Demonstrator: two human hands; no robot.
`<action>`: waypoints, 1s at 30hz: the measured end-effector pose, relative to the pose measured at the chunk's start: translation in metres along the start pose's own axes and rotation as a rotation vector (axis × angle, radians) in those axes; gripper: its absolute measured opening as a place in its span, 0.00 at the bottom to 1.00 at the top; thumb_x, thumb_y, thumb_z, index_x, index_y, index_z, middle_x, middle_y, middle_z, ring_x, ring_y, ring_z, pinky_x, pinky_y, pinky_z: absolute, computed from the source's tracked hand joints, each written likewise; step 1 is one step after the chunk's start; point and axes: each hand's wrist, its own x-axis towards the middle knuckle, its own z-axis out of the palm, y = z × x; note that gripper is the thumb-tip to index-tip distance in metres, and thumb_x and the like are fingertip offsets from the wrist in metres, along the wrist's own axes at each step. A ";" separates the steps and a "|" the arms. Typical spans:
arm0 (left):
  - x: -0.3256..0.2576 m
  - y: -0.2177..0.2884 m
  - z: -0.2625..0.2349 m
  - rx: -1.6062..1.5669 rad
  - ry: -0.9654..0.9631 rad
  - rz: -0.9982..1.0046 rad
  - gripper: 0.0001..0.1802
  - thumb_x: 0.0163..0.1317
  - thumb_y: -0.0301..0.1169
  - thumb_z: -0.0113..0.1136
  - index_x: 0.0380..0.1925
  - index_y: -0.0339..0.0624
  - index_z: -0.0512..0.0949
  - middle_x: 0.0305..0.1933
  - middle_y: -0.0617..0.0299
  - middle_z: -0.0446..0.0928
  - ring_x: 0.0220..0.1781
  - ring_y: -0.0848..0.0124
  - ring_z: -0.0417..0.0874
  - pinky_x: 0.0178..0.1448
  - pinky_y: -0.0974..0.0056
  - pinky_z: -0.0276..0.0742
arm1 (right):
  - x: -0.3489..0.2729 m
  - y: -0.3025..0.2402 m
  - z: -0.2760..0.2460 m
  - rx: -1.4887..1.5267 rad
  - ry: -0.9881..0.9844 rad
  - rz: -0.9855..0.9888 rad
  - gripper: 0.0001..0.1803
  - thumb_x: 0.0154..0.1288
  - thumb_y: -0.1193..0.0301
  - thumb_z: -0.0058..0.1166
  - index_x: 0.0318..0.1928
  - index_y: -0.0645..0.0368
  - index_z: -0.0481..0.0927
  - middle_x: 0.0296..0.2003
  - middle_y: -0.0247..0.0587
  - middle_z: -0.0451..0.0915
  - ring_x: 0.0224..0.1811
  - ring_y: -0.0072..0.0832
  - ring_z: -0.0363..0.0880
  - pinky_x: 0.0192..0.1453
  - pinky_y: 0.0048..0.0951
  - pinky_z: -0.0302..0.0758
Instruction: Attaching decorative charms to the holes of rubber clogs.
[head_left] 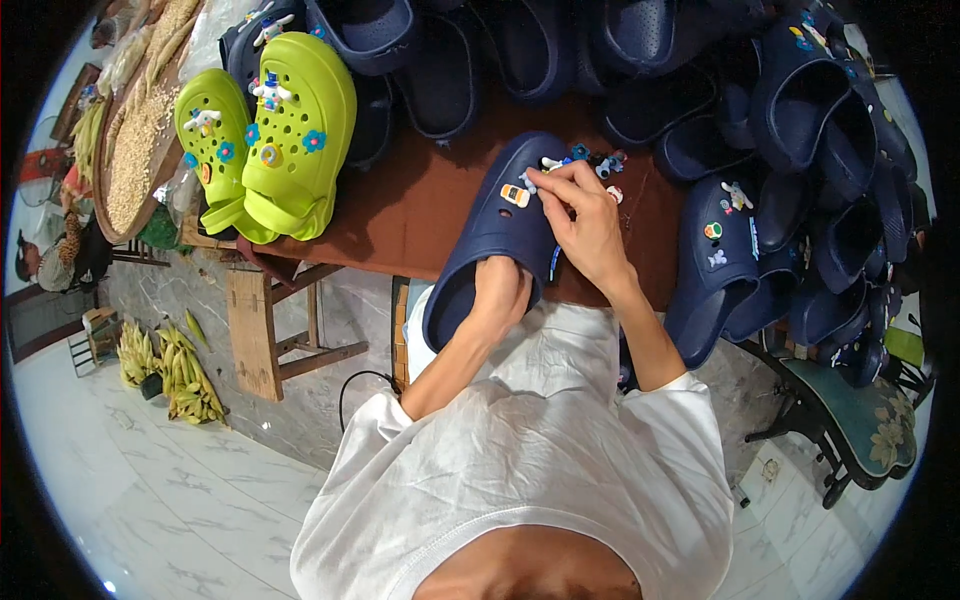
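Lime-green clogs stand on the brown-covered bench; the left hand reaches inside a navy clog at the bench's front edge, its hidden grip impossible to tell; the right hand pinches a pale-blue charm against the upper; charm-studded clogs crowd rightward.

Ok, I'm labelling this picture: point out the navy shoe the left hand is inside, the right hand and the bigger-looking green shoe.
Navy shoe (pixel 484 222), head view: its upper.
Right hand (pixel 588 228), head view: its back.
Bigger-looking green shoe (pixel 302 112), head view: its upper.
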 end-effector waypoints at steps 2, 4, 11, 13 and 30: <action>0.007 0.004 -0.004 -0.125 -0.026 -0.119 0.21 0.76 0.33 0.44 0.62 0.31 0.66 0.65 0.51 0.70 0.65 0.63 0.74 0.71 0.59 0.70 | 0.000 0.003 -0.001 0.005 0.020 -0.034 0.17 0.63 0.82 0.55 0.52 0.60 0.83 0.40 0.42 0.79 0.39 0.33 0.82 0.43 0.29 0.77; 0.014 0.005 -0.010 -0.155 -0.034 -0.135 0.20 0.75 0.31 0.42 0.61 0.30 0.67 0.65 0.50 0.71 0.65 0.62 0.74 0.72 0.58 0.70 | 0.000 -0.003 -0.006 0.191 0.057 0.207 0.14 0.64 0.80 0.55 0.50 0.61 0.83 0.41 0.44 0.80 0.39 0.33 0.81 0.44 0.29 0.78; 0.003 0.020 -0.012 -0.146 0.039 -0.142 0.21 0.71 0.25 0.38 0.59 0.25 0.69 0.64 0.44 0.72 0.67 0.56 0.73 0.74 0.52 0.67 | -0.013 0.046 -0.057 -0.073 0.219 0.353 0.09 0.65 0.76 0.57 0.44 0.57 0.85 0.36 0.37 0.81 0.34 0.25 0.81 0.39 0.26 0.75; -0.001 0.021 -0.014 -0.172 0.038 -0.140 0.19 0.66 0.22 0.42 0.54 0.25 0.71 0.61 0.46 0.74 0.64 0.55 0.75 0.72 0.52 0.68 | -0.021 0.054 -0.062 -0.096 0.178 0.373 0.08 0.64 0.75 0.58 0.43 0.57 0.85 0.35 0.38 0.81 0.34 0.27 0.81 0.39 0.28 0.75; 0.001 0.037 -0.012 -0.262 0.035 -0.232 0.25 0.65 0.40 0.57 0.57 0.37 0.70 0.58 0.54 0.76 0.61 0.61 0.75 0.69 0.53 0.68 | -0.019 0.034 -0.034 -0.168 0.054 0.276 0.07 0.64 0.73 0.59 0.42 0.60 0.83 0.34 0.41 0.83 0.34 0.32 0.82 0.40 0.31 0.77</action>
